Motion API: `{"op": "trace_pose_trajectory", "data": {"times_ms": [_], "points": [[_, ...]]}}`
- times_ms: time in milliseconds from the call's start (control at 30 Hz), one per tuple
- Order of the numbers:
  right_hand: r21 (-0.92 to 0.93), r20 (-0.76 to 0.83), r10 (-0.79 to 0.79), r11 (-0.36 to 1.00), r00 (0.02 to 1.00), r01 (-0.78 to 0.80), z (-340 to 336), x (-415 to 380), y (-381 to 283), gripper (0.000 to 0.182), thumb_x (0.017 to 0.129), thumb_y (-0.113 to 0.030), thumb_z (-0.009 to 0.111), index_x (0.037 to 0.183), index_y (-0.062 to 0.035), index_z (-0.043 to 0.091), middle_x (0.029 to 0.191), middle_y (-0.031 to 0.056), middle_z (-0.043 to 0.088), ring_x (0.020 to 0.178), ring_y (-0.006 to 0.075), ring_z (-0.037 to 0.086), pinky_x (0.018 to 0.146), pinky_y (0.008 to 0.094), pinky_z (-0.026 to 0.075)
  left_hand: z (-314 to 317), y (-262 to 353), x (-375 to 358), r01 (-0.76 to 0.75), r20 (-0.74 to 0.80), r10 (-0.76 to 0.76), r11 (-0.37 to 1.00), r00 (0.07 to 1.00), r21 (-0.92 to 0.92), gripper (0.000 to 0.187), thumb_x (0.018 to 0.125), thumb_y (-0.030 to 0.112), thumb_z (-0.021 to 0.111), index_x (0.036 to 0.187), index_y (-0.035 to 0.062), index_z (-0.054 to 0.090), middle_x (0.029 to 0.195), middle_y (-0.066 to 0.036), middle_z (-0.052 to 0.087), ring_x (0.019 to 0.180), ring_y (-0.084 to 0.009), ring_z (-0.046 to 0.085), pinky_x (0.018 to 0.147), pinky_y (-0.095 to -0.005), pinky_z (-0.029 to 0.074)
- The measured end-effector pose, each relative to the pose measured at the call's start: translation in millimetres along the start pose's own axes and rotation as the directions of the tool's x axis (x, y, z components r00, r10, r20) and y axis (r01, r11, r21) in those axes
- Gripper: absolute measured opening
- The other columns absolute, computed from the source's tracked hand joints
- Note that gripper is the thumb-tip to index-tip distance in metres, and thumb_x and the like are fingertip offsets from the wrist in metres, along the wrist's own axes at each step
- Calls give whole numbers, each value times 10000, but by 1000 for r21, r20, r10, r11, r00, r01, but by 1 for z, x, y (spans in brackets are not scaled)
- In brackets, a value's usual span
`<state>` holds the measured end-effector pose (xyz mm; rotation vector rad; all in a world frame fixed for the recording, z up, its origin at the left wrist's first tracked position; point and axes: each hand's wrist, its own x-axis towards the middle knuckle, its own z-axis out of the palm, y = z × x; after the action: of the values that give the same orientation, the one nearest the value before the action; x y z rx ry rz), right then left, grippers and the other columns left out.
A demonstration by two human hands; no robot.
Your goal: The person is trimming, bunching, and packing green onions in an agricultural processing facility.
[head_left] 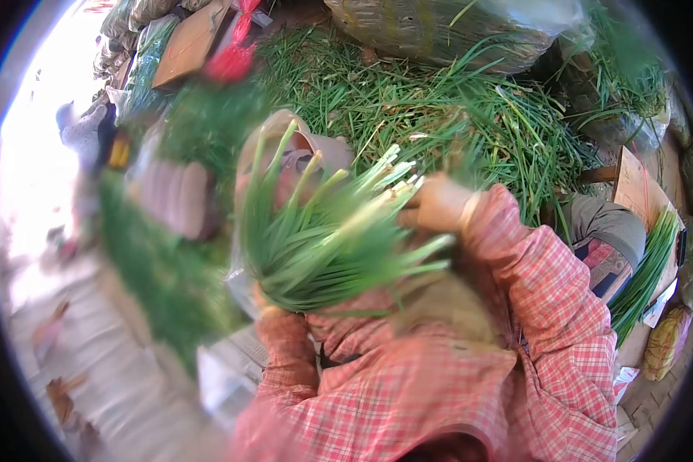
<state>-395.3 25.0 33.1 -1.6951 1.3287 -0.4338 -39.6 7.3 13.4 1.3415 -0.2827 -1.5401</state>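
A bundle of long green stalks with pale white ends (pixel 323 246) lies across the front of my body, blurred in places. My left hand (pixel 268 302) is at the lower left of the bundle, mostly hidden under the leaves, so its fingers do not show. At the pale ends on the right, my right hand (pixel 437 202) has its fingers bent round some of the stalks. Red checked sleeves cover both arms. Just behind the bundle is a beige rounded object (pixel 323 148).
Loose green stalks (pixel 508 142) are heaped beyond my hands. A large plastic-wrapped bundle (pixel 454 31) lies at the top. Cardboard (pixel 189 46) stands upper left, near a red plastic strip (pixel 235 58). More stalks (pixel 645 266) lie on the right.
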Motion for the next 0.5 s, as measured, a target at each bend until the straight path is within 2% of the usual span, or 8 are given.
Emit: {"op": "trace_pose_trajectory", "data": {"times_ms": [33, 133, 167, 267, 300, 400, 500], "points": [[-119, -48, -210, 972, 976, 203, 13, 2, 4, 317, 773, -262, 594, 1026, -73, 620, 987, 94, 629, 868, 281, 601, 801, 340, 473, -2, -1, -1, 3, -3, -3, 1000, 1000, 4, 286, 906, 290, 407, 1026, 51, 509, 921, -93, 544, 884, -222, 523, 823, -366, 426], [308, -226, -330, 869, 917, 388, 39, 10, 1, 294, 760, -179, 599, 1032, -68, 605, 994, 113, 614, 919, 287, 576, 836, 346, 453, -2, -3, -1, 1, -11, -1, 1000, 1000, 5, 283, 906, 289, 408, 1022, 52, 510, 916, -91, 544, 881, -220, 523, 821, -364, 427], [171, -322, -357, 889, 877, 424, 42, 7, 1, 313, 738, -143, 608, 1041, -66, 592, 995, 128, 601, 943, 292, 556, 848, 350, 441, -1, -3, -1, -4, -15, 4, 1000, 1000, 4, 282, 906, 289, 409, 1021, 52, 511, 915, -90, 544, 880, -220, 523, 821, -364, 427], [64, -306, -267, 952, 914, 299, 48, 3, 2, 405, 730, -265, 639, 1108, -146, 556, 997, 110, 600, 875, 322, 579, 767, 390, 462, 3, -2, 2, -16, -17, 16, 1000, 1000, 8, 278, 906, 287, 410, 1017, 53, 512, 910, -89, 544, 877, -218, 524, 818, -363, 428], [-183, -392, -357, 934, 848, 308, 38, -4, -11, 323, 733, -201, 603, 1043, -114, 578, 894, 112, 608, 775, 289, 606, 670, 368, 488, 4, -1, 2, -18, -16, 18, 1000, 1000, 9, 277, 906, 287, 410, 1016, 54, 512, 909, -88, 544, 876, -217, 524, 818, -362, 428], [-526, -359, -490, 809, 795, 262, 31, -11, -22, 194, 719, -141, 558, 903, -94, 597, 760, 91, 597, 659, 235, 612, 582, 341, 492, 10, 0, 4, -33, -20, 33, 999, 999, 9, 273, 906, 285, 411, 1012, 55, 514, 904, -87, 544, 873, -215, 524, 816, -361, 428], [-660, -286, -309, 750, 907, 48, 37, -7, -6, 167, 698, -107, 530, 861, -103, 569, 679, 57, 574, 576, 203, 597, 508, 333, 482, 10, 2, 4, -41, -22, 42, 999, 999, 11, 270, 906, 284, 412, 1008, 56, 515, 900, -85, 545, 870, -213, 524, 814, -360, 429]]}}
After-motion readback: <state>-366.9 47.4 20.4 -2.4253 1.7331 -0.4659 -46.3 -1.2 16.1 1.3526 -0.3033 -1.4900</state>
